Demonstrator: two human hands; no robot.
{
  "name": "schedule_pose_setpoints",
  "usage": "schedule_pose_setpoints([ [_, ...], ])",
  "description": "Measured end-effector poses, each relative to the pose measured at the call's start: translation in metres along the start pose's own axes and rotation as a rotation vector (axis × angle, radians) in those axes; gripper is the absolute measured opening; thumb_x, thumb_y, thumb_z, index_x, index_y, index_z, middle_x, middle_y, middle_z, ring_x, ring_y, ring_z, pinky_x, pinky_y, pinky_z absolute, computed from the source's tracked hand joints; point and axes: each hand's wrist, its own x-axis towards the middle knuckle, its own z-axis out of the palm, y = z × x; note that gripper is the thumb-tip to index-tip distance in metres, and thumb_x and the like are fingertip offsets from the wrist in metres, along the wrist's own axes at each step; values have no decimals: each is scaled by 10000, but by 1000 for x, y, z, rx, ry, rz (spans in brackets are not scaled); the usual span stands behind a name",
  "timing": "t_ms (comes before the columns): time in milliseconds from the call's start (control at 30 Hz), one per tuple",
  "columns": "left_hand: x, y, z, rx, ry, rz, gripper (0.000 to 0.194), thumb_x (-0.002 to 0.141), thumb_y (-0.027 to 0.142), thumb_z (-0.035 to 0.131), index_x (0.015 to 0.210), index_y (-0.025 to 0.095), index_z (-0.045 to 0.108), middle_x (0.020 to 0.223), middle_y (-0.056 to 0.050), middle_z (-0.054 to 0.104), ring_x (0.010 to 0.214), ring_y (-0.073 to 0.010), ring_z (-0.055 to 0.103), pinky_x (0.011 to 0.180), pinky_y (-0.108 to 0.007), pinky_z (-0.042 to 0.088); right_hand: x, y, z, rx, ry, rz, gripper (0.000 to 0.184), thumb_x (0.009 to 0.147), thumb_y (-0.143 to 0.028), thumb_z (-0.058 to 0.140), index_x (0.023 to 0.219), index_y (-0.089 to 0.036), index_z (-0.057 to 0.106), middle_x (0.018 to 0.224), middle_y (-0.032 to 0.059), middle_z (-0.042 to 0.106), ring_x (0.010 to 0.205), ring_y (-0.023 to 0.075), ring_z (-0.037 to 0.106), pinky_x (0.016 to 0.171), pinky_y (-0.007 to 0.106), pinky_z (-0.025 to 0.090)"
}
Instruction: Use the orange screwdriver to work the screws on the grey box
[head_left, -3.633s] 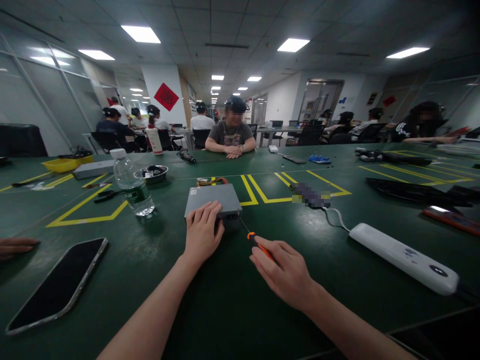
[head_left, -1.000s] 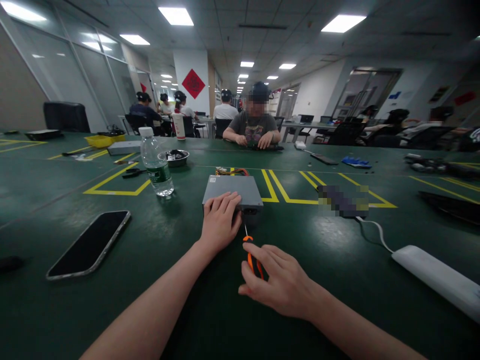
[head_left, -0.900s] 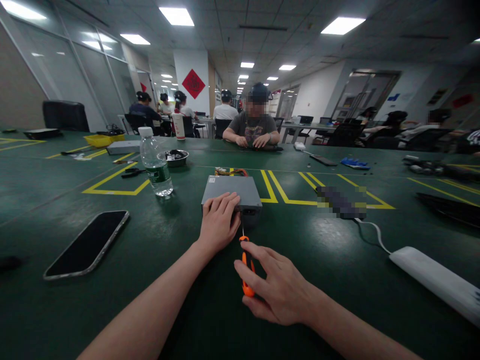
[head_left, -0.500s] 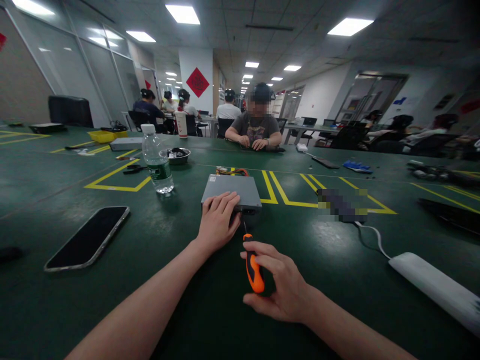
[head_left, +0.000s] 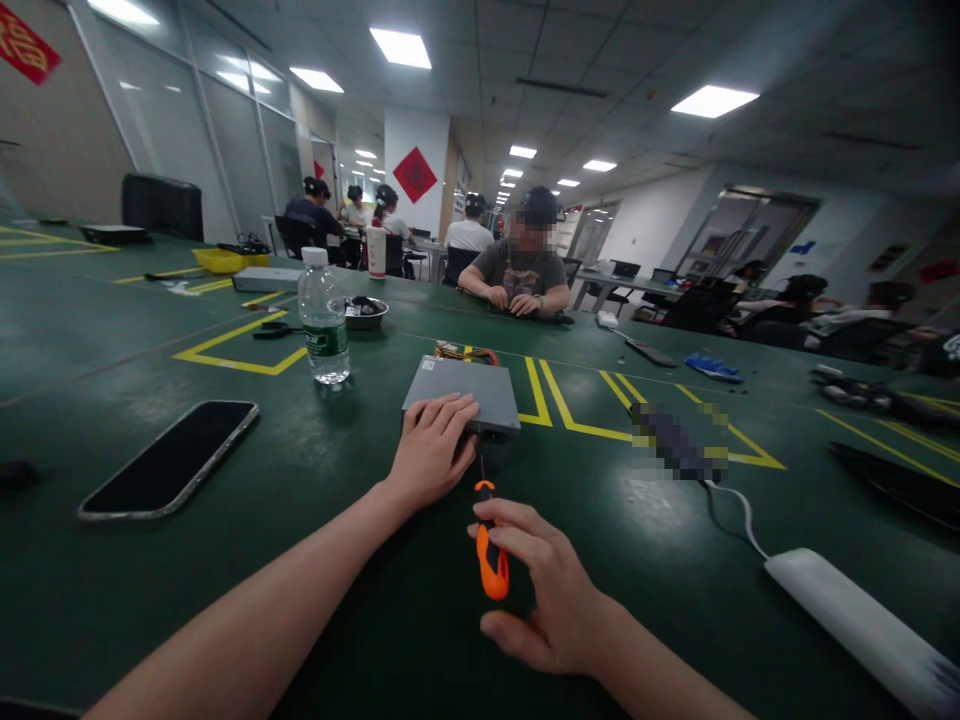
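A flat grey metal box [head_left: 472,391] lies on the green table [head_left: 112,340] in front of me, with coloured wires at its far edge. My left hand [head_left: 429,450] lies on the box's near edge, fingers curled over it. My right hand [head_left: 536,585] grips an orange-and-black screwdriver [head_left: 489,555]. The thin shaft points away from me to the near side of the box, beside my left fingers.
A black phone [head_left: 169,457] lies at the left, a water bottle [head_left: 323,318] and a metal bowl [head_left: 365,312] behind it. A white power strip [head_left: 855,625] with its cable sits at the right. A person [head_left: 523,265] sits across the table, others further back.
My right hand has rolled the screwdriver handle in its fingers, and more of the orange grip shows now. My left hand stays on the box. The view has shifted slightly.
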Motion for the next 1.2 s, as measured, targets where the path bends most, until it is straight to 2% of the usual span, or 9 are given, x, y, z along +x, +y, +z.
schedule_pose_setpoints([
  [67, 0, 0, 0, 2, 4, 1, 346, 865, 261, 449, 1207, 222, 480, 1286, -51, 536, 1188, -215, 452, 979, -406, 273, 2, -3, -1, -75, -70, -23, 311, 925, -336, 384, 1164, -148, 446, 1107, 174, 548, 1025, 239, 571, 791, 357, 515],
  [133, 0, 0, 0, 5, 9, 11, 342, 867, 258, 447, 1205, 221, 481, 1279, -50, 542, 1190, -211, 455, 988, -407, 271, 3, -4, -1, -138, -85, -48, 268, 923, -298, 391, 1123, -157, 500, 1096, 169, 556, 989, 228, 584, 767, 338, 513],
  [333, 4, 1, -1, 61, 35, 67, 295, 880, 228, 411, 1151, 201, 524, 1221, -55, 586, 1195, -209, 467, 1069, -441, 186, 2, 2, 4, -62, 108, -76, 275, 898, -372, 505, 1050, -160, 415, 1005, 151, 615, 884, 194, 631, 699, 306, 523],
  [500, 13, -4, -7, 79, -25, 114, 282, 879, 225, 398, 1107, 186, 559, 1182, -75, 605, 1139, -216, 506, 945, -393, 362, 2, 4, 2, -32, 98, -61, 320, 922, -395, 412, 1113, -138, 419, 1028, 155, 580, 962, 210, 599, 765, 331, 523],
  [667, 20, -9, -15, 114, -106, 199, 281, 886, 234, 382, 1087, 198, 574, 1135, -76, 624, 1049, -216, 554, 882, -386, 406, 4, -1, 4, -129, 50, -74, 306, 917, -363, 385, 1101, -144, 492, 1037, 152, 571, 924, 208, 600, 729, 330, 518],
  [867, 12, -7, -4, 125, -3, 146, 298, 861, 222, 427, 1126, 209, 563, 1181, -93, 601, 1102, -245, 526, 908, -433, 382, 5, -2, 6, -145, 81, -108, 286, 920, -395, 425, 1058, -151, 480, 1025, 135, 630, 884, 177, 630, 704, 292, 505],
  [1000, 6, -9, 1, 108, 0, 150, 330, 867, 237, 429, 1182, 189, 517, 1225, -101, 572, 1153, -245, 491, 912, -423, 365, 4, -2, 7, -160, 100, -106, 308, 909, -443, 444, 1010, -154, 480, 958, 124, 648, 844, 176, 640, 695, 294, 506],
  [1133, 4, -10, 1, 67, -8, 141, 359, 865, 245, 437, 1218, 198, 480, 1256, -91, 550, 1173, -233, 471, 934, -407, 347, 3, -3, 4, -184, 84, -80, 374, 933, -482, 337, 1051, -160, 488, 963, 129, 624, 834, 186, 632, 667, 302, 515],
  [1200, 4, -11, 1, 52, -14, 135, 368, 865, 244, 434, 1229, 198, 466, 1268, -88, 541, 1180, -230, 465, 933, -398, 346, 3, -3, 1, -188, 64, -92, 370, 935, -441, 305, 1080, -158, 493, 973, 134, 618, 875, 195, 623, 669, 304, 518],
])
